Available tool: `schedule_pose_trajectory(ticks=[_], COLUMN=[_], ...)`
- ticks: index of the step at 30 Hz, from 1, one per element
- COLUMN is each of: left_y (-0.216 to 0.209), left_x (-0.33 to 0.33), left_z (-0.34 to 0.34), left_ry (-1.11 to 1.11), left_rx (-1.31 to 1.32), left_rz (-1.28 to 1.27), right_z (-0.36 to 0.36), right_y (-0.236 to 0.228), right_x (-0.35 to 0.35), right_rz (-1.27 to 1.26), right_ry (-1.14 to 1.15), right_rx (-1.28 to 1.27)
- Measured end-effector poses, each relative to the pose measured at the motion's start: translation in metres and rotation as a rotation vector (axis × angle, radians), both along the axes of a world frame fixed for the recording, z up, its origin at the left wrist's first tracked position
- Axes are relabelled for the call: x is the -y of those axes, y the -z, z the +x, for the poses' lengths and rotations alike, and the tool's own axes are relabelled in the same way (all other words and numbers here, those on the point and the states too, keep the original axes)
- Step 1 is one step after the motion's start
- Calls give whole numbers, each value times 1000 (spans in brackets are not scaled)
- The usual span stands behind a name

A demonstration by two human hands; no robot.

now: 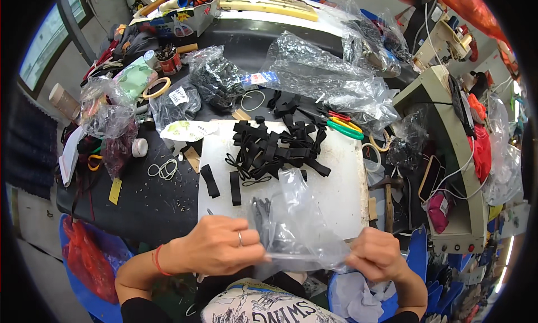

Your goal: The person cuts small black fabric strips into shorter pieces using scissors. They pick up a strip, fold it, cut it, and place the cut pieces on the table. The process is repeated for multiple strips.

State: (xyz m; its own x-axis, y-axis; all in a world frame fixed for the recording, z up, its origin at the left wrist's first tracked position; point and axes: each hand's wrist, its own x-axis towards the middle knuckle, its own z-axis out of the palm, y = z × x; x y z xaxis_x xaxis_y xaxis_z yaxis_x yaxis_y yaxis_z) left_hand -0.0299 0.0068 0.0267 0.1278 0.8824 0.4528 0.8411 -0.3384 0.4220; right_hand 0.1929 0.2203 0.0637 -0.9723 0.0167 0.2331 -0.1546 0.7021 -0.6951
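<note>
Between my two hands a clear plastic bag (300,216) is stretched over the near part of a white board (342,183). My left hand (227,245), with a ring and a red wrist cord, is closed on one end of the bag's near edge. The other end is pinched in my right hand (376,254). Dark strips (260,213) show through the bag's left part; whether they lie inside or under it I cannot tell. Beyond the bag lies a pile of black elastic loops (274,152), with a few strips apart at its left. A thin grey tip shows beside my left hand.
Scissors (346,128) with coloured handles lie right of the pile. Clear plastic bags (330,76) cover the back of the black table. At right are a hammer (388,194) and a machine housing (448,199). Blue bins (89,267) stand below at left and right.
</note>
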Motion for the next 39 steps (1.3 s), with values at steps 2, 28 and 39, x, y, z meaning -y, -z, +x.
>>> schedule_pose_trajectory(ticks=[2,28,39], left_y=[0,5,-29], left_x=[-5,-40,-3], left_z=[4,41,4], left_ry=[-71,-174,-35], left_rx=[56,48,-116], left_rz=[40,107,69], right_z=[1,-40,-10], right_y=[-4,-33,-50], right_x=[-5,6,0], right_rz=[-16,397,37], right_ry=[39,17,185], right_rx=[73,-3,-21])
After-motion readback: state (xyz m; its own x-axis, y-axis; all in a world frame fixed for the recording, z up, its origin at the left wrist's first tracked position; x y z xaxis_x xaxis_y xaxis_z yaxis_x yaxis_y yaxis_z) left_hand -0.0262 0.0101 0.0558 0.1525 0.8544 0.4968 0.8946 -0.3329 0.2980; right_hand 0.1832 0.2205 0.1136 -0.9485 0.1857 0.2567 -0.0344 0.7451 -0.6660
